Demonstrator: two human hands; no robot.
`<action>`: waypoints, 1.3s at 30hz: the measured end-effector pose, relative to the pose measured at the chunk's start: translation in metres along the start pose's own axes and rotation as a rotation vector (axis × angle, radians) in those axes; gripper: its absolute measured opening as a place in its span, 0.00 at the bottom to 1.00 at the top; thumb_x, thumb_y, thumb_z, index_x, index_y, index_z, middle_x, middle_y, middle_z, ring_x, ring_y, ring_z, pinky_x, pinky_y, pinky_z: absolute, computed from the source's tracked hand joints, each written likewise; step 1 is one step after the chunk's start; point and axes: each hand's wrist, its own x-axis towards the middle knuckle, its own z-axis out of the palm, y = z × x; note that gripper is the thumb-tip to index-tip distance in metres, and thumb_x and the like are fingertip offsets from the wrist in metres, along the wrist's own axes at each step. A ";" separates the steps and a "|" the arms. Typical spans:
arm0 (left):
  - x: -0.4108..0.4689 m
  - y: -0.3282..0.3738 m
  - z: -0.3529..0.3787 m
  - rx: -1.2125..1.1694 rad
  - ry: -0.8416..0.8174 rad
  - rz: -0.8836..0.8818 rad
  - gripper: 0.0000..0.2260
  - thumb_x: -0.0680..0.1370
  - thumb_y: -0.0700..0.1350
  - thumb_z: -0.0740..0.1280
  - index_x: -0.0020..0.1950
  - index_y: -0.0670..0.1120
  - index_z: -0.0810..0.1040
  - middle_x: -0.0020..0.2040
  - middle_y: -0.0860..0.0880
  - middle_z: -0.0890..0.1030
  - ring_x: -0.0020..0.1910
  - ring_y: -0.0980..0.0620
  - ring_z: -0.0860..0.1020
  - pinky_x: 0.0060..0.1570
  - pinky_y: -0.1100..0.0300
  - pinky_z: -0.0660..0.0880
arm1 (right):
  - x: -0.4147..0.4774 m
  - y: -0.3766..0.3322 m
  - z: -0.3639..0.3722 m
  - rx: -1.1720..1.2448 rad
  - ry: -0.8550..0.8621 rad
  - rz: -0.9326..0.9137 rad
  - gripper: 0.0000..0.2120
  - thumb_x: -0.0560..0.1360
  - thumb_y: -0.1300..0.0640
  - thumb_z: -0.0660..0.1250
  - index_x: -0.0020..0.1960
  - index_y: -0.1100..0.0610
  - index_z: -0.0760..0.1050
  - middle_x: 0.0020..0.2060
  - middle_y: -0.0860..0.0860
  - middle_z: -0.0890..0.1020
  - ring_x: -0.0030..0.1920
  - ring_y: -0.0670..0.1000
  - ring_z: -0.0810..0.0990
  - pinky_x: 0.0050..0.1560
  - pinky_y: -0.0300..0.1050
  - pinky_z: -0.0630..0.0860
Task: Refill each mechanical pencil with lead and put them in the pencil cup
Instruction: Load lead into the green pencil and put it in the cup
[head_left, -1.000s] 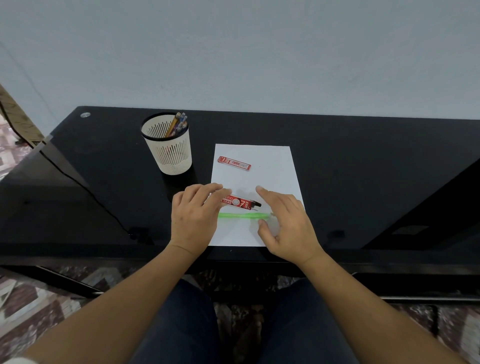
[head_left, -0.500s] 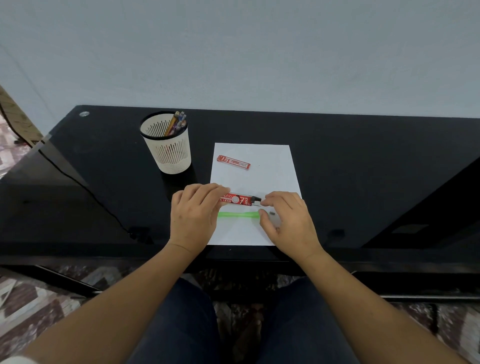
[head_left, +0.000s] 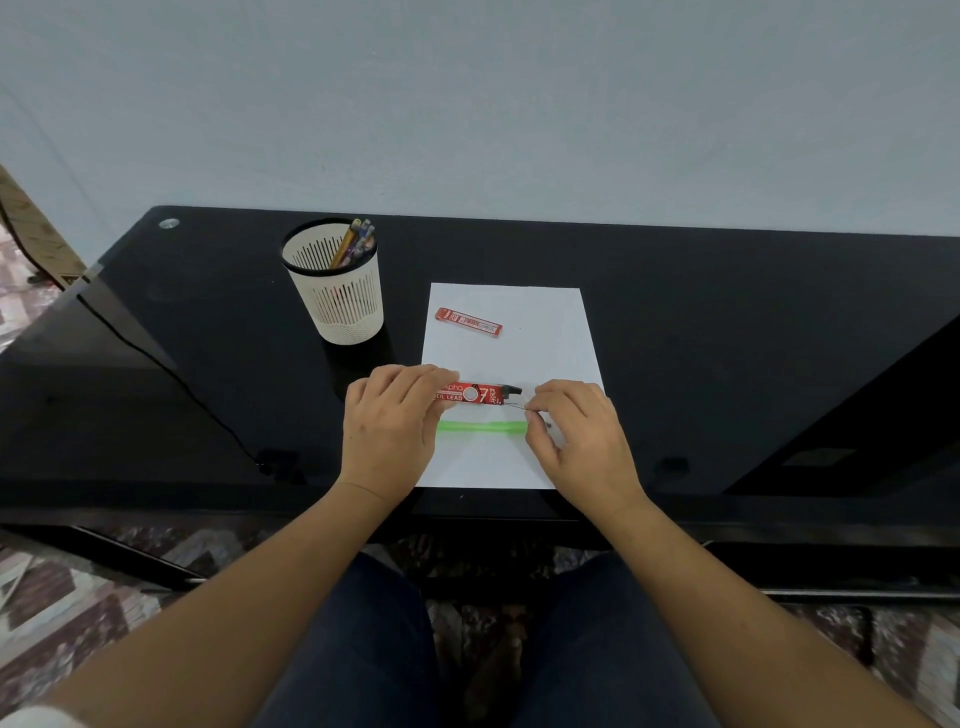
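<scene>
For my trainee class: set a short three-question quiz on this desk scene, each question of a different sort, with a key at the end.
1. True or false: the green mechanical pencil lies on the white paper sheet.
2. The left hand holds: A) the green pencil, B) the nearer red plastic lead case, C) nothing.
3. Fill in: the right hand pinches a thin dark ____ at that case's black tip.
Key: 1 true; 2 B; 3 lead.

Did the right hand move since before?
Yes. The right hand curled its spread fingers in to pinch a thin lead at the black end of the red lead case, staying over the right edge of the white paper.
</scene>
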 end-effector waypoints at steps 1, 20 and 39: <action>0.000 0.000 0.000 -0.006 0.001 -0.010 0.10 0.79 0.48 0.63 0.56 0.48 0.80 0.53 0.52 0.82 0.52 0.49 0.76 0.50 0.55 0.67 | 0.000 0.000 0.000 -0.003 0.011 0.010 0.07 0.75 0.57 0.64 0.47 0.59 0.79 0.47 0.52 0.80 0.49 0.51 0.77 0.52 0.41 0.72; 0.003 0.005 0.000 0.016 -0.043 -0.273 0.11 0.78 0.47 0.67 0.56 0.43 0.74 0.47 0.50 0.82 0.44 0.49 0.78 0.50 0.55 0.60 | 0.001 -0.003 -0.006 0.112 0.082 0.215 0.08 0.75 0.58 0.57 0.43 0.59 0.74 0.48 0.51 0.78 0.51 0.50 0.75 0.51 0.50 0.74; 0.004 -0.002 0.002 -0.012 -0.143 -0.346 0.13 0.75 0.46 0.69 0.60 0.53 0.79 0.57 0.55 0.79 0.58 0.51 0.72 0.53 0.54 0.60 | 0.001 0.000 -0.004 0.072 0.052 0.193 0.06 0.74 0.58 0.60 0.43 0.58 0.74 0.45 0.50 0.78 0.48 0.49 0.76 0.50 0.48 0.74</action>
